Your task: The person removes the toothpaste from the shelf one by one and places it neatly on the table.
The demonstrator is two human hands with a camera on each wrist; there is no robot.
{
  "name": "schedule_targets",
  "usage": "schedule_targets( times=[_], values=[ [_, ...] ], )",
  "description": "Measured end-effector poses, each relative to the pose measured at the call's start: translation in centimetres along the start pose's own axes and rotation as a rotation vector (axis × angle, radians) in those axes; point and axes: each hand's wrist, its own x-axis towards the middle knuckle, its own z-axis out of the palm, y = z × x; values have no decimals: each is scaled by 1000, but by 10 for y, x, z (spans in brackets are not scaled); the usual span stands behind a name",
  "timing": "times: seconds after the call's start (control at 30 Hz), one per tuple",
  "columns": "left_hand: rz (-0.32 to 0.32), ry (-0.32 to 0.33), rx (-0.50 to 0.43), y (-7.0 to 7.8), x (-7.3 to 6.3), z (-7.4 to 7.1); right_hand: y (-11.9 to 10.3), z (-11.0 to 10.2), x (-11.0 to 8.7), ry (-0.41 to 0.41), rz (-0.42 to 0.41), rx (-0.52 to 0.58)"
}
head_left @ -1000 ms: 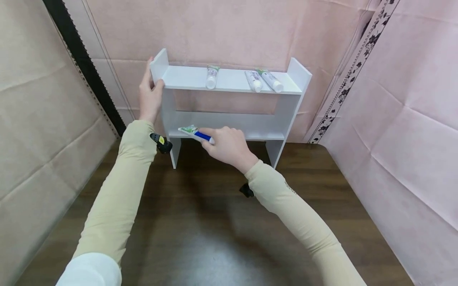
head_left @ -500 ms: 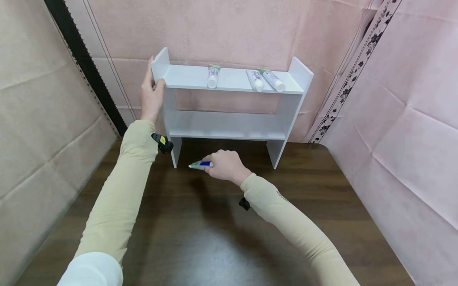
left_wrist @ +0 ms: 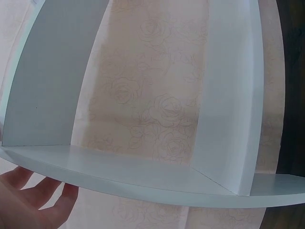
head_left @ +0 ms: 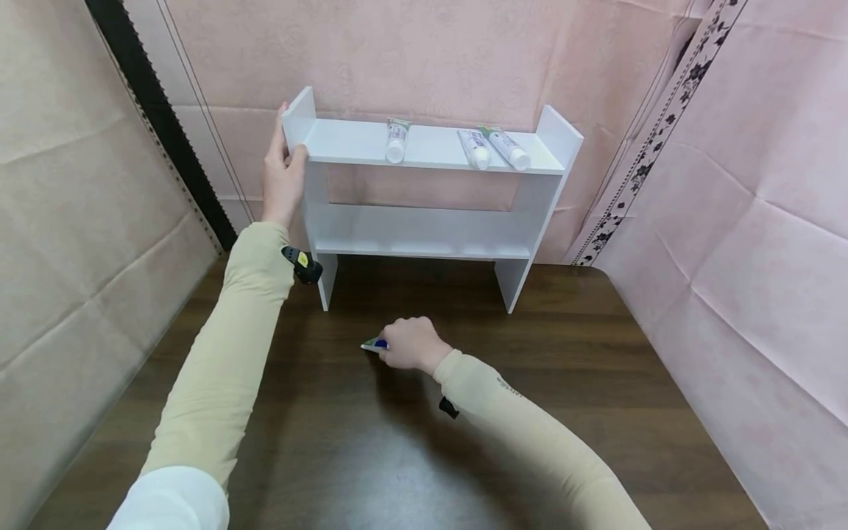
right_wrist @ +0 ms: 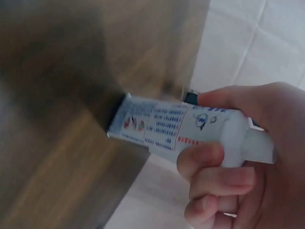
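Note:
My right hand [head_left: 412,344] grips a toothpaste tube [right_wrist: 167,125] low over the wooden table, in front of the shelf. In the right wrist view, the fingers curl round the tube near its white cap, and the printed flat end points away from the palm. At the upper left, my left hand [head_left: 283,180] holds the side panel of a small white shelf [head_left: 424,230]; its fingers [left_wrist: 40,195] show against the panel's outer face in the left wrist view. Three more tubes lie on the top board: one tube [head_left: 397,140] left of the middle, and a second tube [head_left: 474,149] beside a third tube [head_left: 506,149] at the right.
The shelf stands at the back of the dark wooden table [head_left: 344,456], close to a pink cloth backdrop [head_left: 424,59]. Cloth walls rise on the left [head_left: 66,221] and right [head_left: 742,221].
My right hand has moved down and toward me with the toothpaste tube, from in front of the lower board to low over the table. My left hand stays on the shelf's side.

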Motion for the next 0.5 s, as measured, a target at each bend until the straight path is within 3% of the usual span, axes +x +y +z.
schedule_targets(
  times=[0.27,0.5],
  values=[
    [40,5,-1,1,2,0,-25,19,2,76,29,-157],
    [14,-4,3,-2,1,1,-41,32,1,7,2,-191]
  ],
)
